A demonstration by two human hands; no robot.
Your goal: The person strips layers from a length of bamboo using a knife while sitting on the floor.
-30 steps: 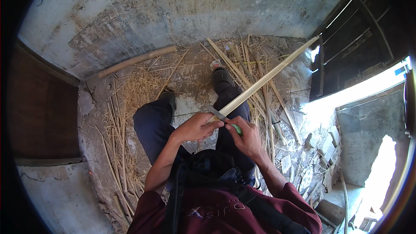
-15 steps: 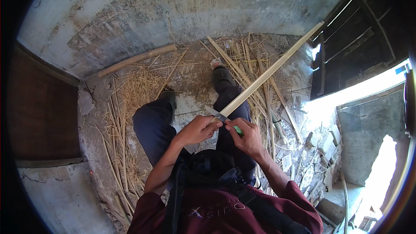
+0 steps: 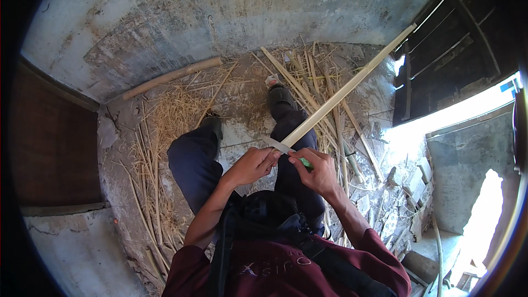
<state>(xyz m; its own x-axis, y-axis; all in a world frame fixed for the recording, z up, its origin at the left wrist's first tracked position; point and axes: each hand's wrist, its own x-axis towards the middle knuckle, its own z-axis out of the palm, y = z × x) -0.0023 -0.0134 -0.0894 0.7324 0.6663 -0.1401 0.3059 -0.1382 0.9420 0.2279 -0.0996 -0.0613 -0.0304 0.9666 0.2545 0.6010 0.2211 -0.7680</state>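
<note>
A long pale bamboo strip (image 3: 341, 94) slants up to the right from my hands, its near end lying over my right thigh. My left hand (image 3: 253, 166) is closed around that near end. Across the strip, close to my left fingers, lies the blade of a knife (image 3: 279, 144), its tip pointing up and left. My right hand (image 3: 316, 171) grips the knife, and a bit of its green handle shows under the fingers. The fingers of both hands nearly meet beside the blade.
Straw-like shavings (image 3: 176, 113) and several loose bamboo strips (image 3: 301, 85) litter the floor around my feet. A thick bamboo pole (image 3: 173, 77) lies along the stained wall (image 3: 220, 11). Broken bricks (image 3: 415, 184) are heaped at the right, near a bright opening.
My right hand and the knife have shifted slightly right and down along the strip's end. The strip's far end has moved slightly up and right. My left hand keeps its grip.
</note>
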